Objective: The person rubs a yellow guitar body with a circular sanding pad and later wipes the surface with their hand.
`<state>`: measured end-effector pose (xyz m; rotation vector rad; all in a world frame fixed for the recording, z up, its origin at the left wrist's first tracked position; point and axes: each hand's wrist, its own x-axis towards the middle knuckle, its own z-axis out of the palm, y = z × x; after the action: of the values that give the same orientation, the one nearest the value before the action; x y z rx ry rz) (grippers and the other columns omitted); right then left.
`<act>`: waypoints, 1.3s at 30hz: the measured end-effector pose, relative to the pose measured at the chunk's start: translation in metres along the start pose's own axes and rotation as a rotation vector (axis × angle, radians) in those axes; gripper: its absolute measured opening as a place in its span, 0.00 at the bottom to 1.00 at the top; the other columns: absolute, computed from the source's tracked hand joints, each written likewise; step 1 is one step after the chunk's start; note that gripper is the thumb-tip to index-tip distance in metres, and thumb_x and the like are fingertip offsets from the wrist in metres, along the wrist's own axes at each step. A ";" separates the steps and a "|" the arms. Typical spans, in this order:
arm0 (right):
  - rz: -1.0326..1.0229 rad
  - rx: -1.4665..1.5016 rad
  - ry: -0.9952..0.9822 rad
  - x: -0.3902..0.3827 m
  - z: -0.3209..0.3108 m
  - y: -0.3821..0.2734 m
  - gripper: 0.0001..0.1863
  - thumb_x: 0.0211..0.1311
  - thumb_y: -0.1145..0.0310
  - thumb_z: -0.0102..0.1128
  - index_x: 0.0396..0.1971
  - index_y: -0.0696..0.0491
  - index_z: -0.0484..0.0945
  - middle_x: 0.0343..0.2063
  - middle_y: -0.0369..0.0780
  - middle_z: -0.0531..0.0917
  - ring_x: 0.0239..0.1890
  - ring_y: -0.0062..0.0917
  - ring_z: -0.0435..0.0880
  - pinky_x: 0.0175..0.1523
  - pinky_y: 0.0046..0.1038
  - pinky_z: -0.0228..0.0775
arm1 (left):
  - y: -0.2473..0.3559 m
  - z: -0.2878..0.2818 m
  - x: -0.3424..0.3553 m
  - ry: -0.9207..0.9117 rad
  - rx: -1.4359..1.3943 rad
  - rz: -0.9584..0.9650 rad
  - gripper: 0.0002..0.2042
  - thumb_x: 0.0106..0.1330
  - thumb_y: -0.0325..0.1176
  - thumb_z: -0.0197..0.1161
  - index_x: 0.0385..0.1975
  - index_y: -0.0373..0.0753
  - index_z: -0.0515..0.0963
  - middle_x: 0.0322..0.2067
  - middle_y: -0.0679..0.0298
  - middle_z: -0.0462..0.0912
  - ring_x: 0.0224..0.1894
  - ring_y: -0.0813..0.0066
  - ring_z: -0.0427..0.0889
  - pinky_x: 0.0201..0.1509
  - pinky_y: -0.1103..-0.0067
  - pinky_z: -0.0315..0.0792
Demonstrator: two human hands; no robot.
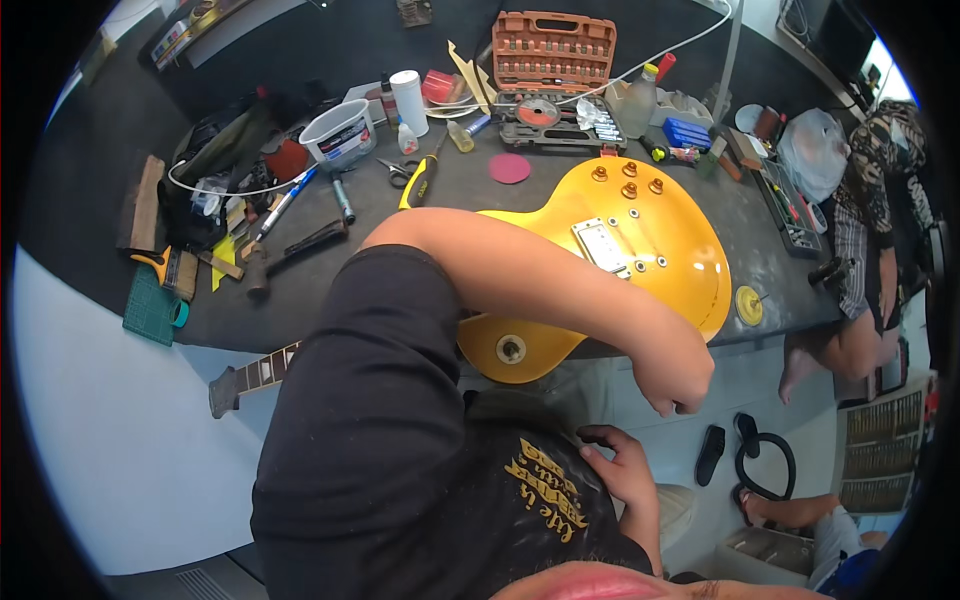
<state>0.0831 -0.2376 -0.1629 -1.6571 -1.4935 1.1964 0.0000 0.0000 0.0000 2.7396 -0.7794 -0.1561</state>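
A gold electric guitar (pixel 680 230) lies face up on the dark bench, its body overhanging the front edge and its neck running left behind my sleeve. My left arm reaches across the guitar. At its lower right edge is my left hand (pixel 675 370), fingers curled closed; anything inside them is hidden. Close to my black shirt, my right hand (pixel 622 468) has thumb and forefinger apart, with nothing visible between them. On the guitar are a pickup (pixel 598 246) and several amber knobs (pixel 629 190).
Behind the guitar stands an orange socket-set case (pixel 553 50) with its lid up. A yellow-black screwdriver (pixel 420 182), a hammer (pixel 300 250) and a white tub (pixel 342 135) lie to the left. A yellow disc (pixel 749 306) sits at right. Other people are at the far right.
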 end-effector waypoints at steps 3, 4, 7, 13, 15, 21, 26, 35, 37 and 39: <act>0.016 0.074 0.082 0.000 0.009 -0.010 0.18 0.70 0.68 0.74 0.55 0.60 0.89 0.49 0.52 0.92 0.53 0.43 0.93 0.62 0.37 0.82 | -0.001 0.005 0.002 -0.059 -0.042 0.061 0.09 0.71 0.38 0.70 0.39 0.39 0.90 0.31 0.49 0.91 0.39 0.46 0.93 0.44 0.52 0.84; 0.048 0.061 0.130 -0.002 -0.002 -0.002 0.17 0.70 0.68 0.74 0.54 0.60 0.89 0.48 0.51 0.92 0.52 0.41 0.93 0.61 0.37 0.82 | -0.003 0.003 0.004 -0.103 0.058 0.083 0.09 0.69 0.37 0.70 0.37 0.39 0.90 0.32 0.50 0.91 0.39 0.47 0.93 0.44 0.52 0.84; 0.006 -0.113 0.355 0.002 -0.042 0.031 0.14 0.71 0.68 0.73 0.50 0.60 0.89 0.43 0.45 0.93 0.46 0.33 0.92 0.56 0.36 0.82 | 0.001 0.010 -0.005 -0.131 0.133 0.182 0.08 0.65 0.36 0.69 0.31 0.39 0.89 0.32 0.55 0.91 0.40 0.50 0.93 0.43 0.54 0.83; 0.056 0.015 0.730 0.005 -0.160 0.004 0.08 0.74 0.69 0.71 0.44 0.59 0.87 0.36 0.35 0.89 0.41 0.20 0.86 0.51 0.26 0.77 | 0.009 0.042 -0.001 -0.301 -0.043 0.440 0.09 0.69 0.37 0.64 0.31 0.42 0.87 0.31 0.61 0.91 0.39 0.56 0.92 0.51 0.60 0.80; -0.070 0.133 0.900 0.022 -0.181 0.007 0.11 0.74 0.67 0.72 0.48 0.57 0.87 0.38 0.35 0.90 0.43 0.20 0.87 0.52 0.26 0.77 | 0.000 0.042 0.013 -0.430 -0.058 0.371 0.09 0.68 0.34 0.68 0.35 0.37 0.92 0.36 0.55 0.94 0.44 0.50 0.94 0.53 0.55 0.82; -0.099 -0.497 1.059 0.112 -0.228 0.004 0.19 0.72 0.65 0.73 0.58 0.56 0.88 0.45 0.42 0.91 0.48 0.31 0.92 0.57 0.32 0.81 | -0.017 0.055 0.014 -0.545 -0.151 0.228 0.14 0.72 0.43 0.72 0.42 0.37 0.91 0.38 0.52 0.93 0.47 0.49 0.93 0.60 0.53 0.79; -0.022 -0.445 0.993 0.139 -0.243 0.016 0.15 0.71 0.68 0.74 0.54 0.54 0.92 0.47 0.41 0.90 0.50 0.29 0.89 0.59 0.31 0.79 | -0.018 0.051 0.017 -0.643 -0.164 0.207 0.13 0.72 0.41 0.71 0.42 0.37 0.92 0.39 0.54 0.93 0.48 0.48 0.93 0.63 0.55 0.78; 0.043 -0.437 1.080 0.085 -0.191 -0.057 0.09 0.67 0.68 0.77 0.41 0.57 0.92 0.43 0.42 0.89 0.51 0.29 0.86 0.55 0.31 0.78 | -0.019 0.046 0.010 -0.618 -0.133 0.249 0.10 0.71 0.34 0.66 0.41 0.37 0.92 0.41 0.54 0.93 0.55 0.53 0.90 0.66 0.59 0.77; -0.382 -0.339 1.074 0.067 -0.175 -0.060 0.10 0.66 0.71 0.79 0.40 0.60 0.87 0.47 0.45 0.91 0.50 0.31 0.88 0.55 0.32 0.80 | -0.019 0.046 0.012 -0.623 -0.138 0.257 0.10 0.71 0.33 0.65 0.41 0.37 0.92 0.41 0.54 0.93 0.55 0.53 0.90 0.66 0.60 0.77; -0.324 -0.195 1.010 0.056 -0.148 -0.076 0.11 0.66 0.72 0.80 0.39 0.60 0.85 0.49 0.47 0.92 0.49 0.33 0.89 0.55 0.34 0.81 | -0.016 0.047 0.011 -0.651 -0.138 0.229 0.11 0.71 0.32 0.65 0.42 0.37 0.92 0.42 0.53 0.93 0.55 0.53 0.90 0.65 0.61 0.78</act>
<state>0.1810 -0.1489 -0.0473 -1.6487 -1.1333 -0.0285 0.0091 -0.0048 -0.0496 2.4396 -1.1775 -1.0410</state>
